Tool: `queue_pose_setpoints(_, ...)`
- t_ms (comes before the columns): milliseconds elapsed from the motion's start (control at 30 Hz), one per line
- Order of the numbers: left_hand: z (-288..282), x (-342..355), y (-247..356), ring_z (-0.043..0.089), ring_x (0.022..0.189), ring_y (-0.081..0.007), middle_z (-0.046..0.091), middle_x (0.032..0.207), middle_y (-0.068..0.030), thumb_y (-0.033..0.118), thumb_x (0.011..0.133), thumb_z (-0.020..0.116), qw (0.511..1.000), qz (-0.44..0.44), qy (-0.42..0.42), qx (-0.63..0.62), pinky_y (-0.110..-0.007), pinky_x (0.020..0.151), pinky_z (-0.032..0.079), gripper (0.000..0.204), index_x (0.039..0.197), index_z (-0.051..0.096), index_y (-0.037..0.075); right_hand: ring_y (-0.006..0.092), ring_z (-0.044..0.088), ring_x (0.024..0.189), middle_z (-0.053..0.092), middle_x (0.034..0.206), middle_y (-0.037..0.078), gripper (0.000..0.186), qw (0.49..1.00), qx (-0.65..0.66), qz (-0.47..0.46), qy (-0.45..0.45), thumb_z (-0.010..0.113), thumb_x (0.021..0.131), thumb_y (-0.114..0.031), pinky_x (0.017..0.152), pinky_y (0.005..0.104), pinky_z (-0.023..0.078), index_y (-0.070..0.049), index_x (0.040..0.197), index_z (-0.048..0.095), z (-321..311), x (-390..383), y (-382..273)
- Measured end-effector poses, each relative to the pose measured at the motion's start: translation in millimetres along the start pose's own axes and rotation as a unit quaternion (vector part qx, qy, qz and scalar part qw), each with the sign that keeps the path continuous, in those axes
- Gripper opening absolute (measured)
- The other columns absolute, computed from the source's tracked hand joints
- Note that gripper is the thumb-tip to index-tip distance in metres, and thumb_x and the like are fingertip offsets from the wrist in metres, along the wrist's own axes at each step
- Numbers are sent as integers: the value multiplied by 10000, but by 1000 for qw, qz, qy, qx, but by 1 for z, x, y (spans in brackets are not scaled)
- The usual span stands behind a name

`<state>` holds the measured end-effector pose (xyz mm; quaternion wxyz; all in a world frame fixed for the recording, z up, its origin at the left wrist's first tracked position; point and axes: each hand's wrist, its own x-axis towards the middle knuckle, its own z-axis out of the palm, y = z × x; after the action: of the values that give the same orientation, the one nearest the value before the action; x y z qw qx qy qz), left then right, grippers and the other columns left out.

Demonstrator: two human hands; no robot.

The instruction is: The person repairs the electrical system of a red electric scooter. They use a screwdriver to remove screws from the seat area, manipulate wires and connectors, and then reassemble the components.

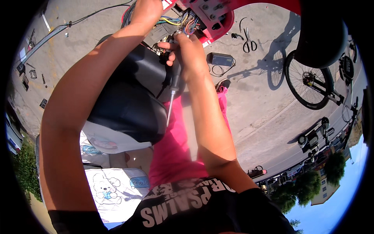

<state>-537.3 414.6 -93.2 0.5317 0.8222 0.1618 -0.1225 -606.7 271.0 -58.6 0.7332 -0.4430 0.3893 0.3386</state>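
**Both hands up at a red scooter's open wiring, screwdriver hanging from the right**

Right hand (189, 50) is raised at the lower edge of the red body panel (218, 17). Its fingers are curled together around the dark handle of a screwdriver (173, 87); the steel shaft points down and slightly left, tip hanging free over the pink trousers (175, 152), touching nothing. Thumb and forefinger pinch near the handle top, just below the bundle of coloured wires (187, 23).

Left hand (146, 11) reaches higher, at the top rim of the view, resting against the wiring area left of the bundle. The fingers are turned away; cannot tell whether they are apart or gripping.

Between the forearms sits the black seat (128, 97), its rounded edge close against the left arm and just beside the screwdriver shaft. Tight space there.

Open concrete ground (257, 101) lies to the right. On it, well apart from the hands: scissors (249, 43), a black box with a cable (221, 59), a shoe (223, 84). Farther right, a bicycle wheel (307, 82) with its shadow. More small tools are scattered on the ground at far left, too small to tell.
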Motion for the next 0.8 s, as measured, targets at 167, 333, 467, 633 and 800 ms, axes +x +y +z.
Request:
queue_pose_setpoints(167, 4, 3, -18, 546, 775, -170, 575, 853, -118, 136, 889, 630, 985, 1, 9, -170, -325, 660, 487, 243, 1039, 517, -19, 143, 486, 407, 668, 868, 268, 210, 996, 83, 16, -42, 506, 923, -153, 360, 287, 455, -12, 1012, 377, -7, -1, 0)
queue_pose_setpoints(333, 7, 13, -24, 596, 908, -431, 634, 961, -280, 247, 944, 468, 988, -78, 76, 109, -447, 811, 447, 345, 1024, 564, -74, 130, 484, 456, 665, 915, 277, 210, 992, 111, 48, -47, 518, 923, -155, 399, 289, 458, -29, 1014, 377, -11, 5, -10)
queue_pose_setpoints(467, 8, 18, -31, 608, 874, -361, 630, 927, -258, 242, 953, 469, 990, -76, 69, 96, -430, 779, 446, 331, 1003, 548, -76, 122, 466, 474, 666, 946, 265, 208, 986, 148, 47, -62, 538, 915, -179, 423, 280, 444, -53, 986, 388, -16, 4, -11)
queue_pose_setpoints(633, 11, 16, -34, 622, 878, -293, 640, 932, -238, 235, 958, 466, 990, -56, 100, 79, -407, 775, 455, 330, 1033, 553, -75, 111, 461, 475, 669, 956, 263, 191, 981, 168, 62, -71, 539, 913, -173, 419, 275, 438, -62, 986, 401, -20, 4, -10)
queue_pose_setpoints(800, 3, 17, -32, 623, 852, -255, 655, 931, -204, 225, 958, 489, 991, -69, 67, 95, -358, 770, 473, 331, 1073, 580, -72, 116, 477, 476, 672, 955, 279, 138, 976, 180, 82, -94, 501, 925, -153, 423, 281, 455, -48, 956, 418, -24, 12, -25)
